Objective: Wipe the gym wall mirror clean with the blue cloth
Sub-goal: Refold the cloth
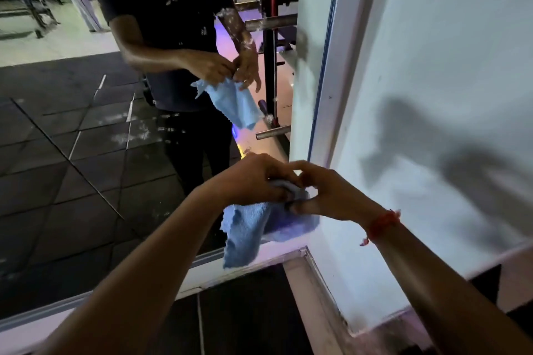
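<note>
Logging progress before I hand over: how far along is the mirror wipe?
Done: nothing clearly; white smears and flecks still dot the wall mirror's glass. In hand: both hands, left and right, grip the soft blue microfibre cloth bunched in front of the mirror, not on it. Left: wiping off those marks.

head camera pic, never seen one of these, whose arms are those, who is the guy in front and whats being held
The camera sits on a person's head, looking forward and down, so the two bare arms are the wearer's own. The left hand and right hand together hold a bunched blue cloth, which hangs below them. The figure ahead is that person's reflection in the wall mirror, which shows white smears. To the right is a white wall; a red thread circles the right wrist.
</note>
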{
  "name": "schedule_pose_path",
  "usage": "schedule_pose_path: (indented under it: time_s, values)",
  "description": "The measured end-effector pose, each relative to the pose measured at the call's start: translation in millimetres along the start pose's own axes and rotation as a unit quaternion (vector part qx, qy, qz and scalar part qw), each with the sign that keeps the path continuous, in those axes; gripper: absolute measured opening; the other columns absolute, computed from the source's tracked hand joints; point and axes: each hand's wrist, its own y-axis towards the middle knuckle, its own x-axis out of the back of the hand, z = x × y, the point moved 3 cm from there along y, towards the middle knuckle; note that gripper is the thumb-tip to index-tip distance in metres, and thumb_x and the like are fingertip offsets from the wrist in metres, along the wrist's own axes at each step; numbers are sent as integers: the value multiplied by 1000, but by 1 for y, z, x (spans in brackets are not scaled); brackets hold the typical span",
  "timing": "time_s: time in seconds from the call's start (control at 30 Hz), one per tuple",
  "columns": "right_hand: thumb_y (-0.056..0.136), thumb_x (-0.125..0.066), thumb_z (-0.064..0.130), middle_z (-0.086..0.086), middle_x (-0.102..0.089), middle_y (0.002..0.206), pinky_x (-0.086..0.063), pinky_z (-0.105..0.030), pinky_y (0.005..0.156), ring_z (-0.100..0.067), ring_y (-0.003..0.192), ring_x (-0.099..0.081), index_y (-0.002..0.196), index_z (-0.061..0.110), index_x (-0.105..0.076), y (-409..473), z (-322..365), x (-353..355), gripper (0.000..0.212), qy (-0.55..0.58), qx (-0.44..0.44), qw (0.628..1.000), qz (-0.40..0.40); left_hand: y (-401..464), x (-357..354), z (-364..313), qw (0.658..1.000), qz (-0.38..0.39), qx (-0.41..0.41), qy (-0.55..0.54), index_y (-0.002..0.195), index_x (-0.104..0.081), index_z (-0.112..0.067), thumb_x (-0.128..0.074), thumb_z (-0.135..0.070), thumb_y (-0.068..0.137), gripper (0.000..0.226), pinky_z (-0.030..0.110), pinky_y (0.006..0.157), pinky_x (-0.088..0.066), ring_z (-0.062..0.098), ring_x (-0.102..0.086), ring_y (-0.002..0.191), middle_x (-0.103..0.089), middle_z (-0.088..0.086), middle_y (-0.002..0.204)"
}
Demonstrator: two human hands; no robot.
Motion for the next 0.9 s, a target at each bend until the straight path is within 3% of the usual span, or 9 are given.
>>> schedule_pose_path:
  time_s: [0.13,0.27,0.3,0.37,0.43,0.53,0.6,0.67,0.9]
  values:
    - [82,-66,21,20,-62,66,-44,-14,70,3,69,-55,73,48,-68,2,0,-7,29,27,-8,1000,-5,-3,25,15,986,85,55,134,113,-63,-34,-94,-40,63,59,26,86,-52,9,-64,96,-67,-11,107]
    - [86,-64,9,2,-75,92,-52,-22,81,-10,93,-68,96,19,-76,-13,-10,-14,18,259,-58,964,-15,-14,35,44,987,110,68,-92,102,-75,-18,-89,-32,67,40,42,93,-52,23,-66,99,-73,15,107]
    - [88,-66,9,-9,-76,103,-55,-27,84,-17,100,-69,103,12,-76,-17,-14,-15,18,319,-80,944,-30,-16,28,54,951,58,78,-294,106,-75,-10,-90,-34,64,50,45,95,-50,30,-64,101,-72,22,110]
    - [88,-74,20,-25,-70,122,-55,-37,94,-29,109,-67,117,-1,-72,-22,-22,-24,36,440,-129,885,-77,-17,-2,71,754,-25,111,-647,120,-69,-5,-91,-46,63,74,45,95,-48,36,-61,103,-67,22,112]
    - [87,-77,32,-28,-64,131,-49,-45,107,-35,119,-64,127,-4,-66,-26,-25,-40,55,528,-164,827,-102,-25,-46,68,602,-63,150,-782,118,-69,-8,-72,-63,76,69,42,90,-51,33,-66,96,-68,15,108]
    - [95,-70,38,-23,-67,129,-44,-48,114,-35,125,-63,131,0,-66,-29,-30,-58,54,573,-221,775,-150,-47,-111,52,522,-52,192,-829,102,-81,-11,-44,-71,90,72,43,78,-62,31,-75,93,-76,15,109]
    - [96,-68,35,-21,-71,123,-50,-44,107,-33,118,-68,126,0,-69,-32,-31,-63,46,574,-250,764,-155,-60,-133,53,496,-45,200,-844,117,-76,-11,-66,-66,81,67,48,84,-62,35,-73,101,-72,18,120]
    - [96,-65,23,-20,-72,121,-57,-39,94,-31,109,-71,123,1,-70,-35,-35,-68,35,567,-263,770,-123,-68,-137,61,516,-36,205,-831,128,-70,-7,-73,-63,77,77,48,93,-55,38,-69,107,-68,23,125]
    - [59,-93,19,-32,-66,124,-53,-54,103,-42,113,-66,123,-4,-67,-40,-54,-85,72,421,-344,833,-99,-73,-128,80,790,-129,269,-535,102,-73,-8,-79,-21,86,20,33,70,-59,26,-70,86,-76,11,90]
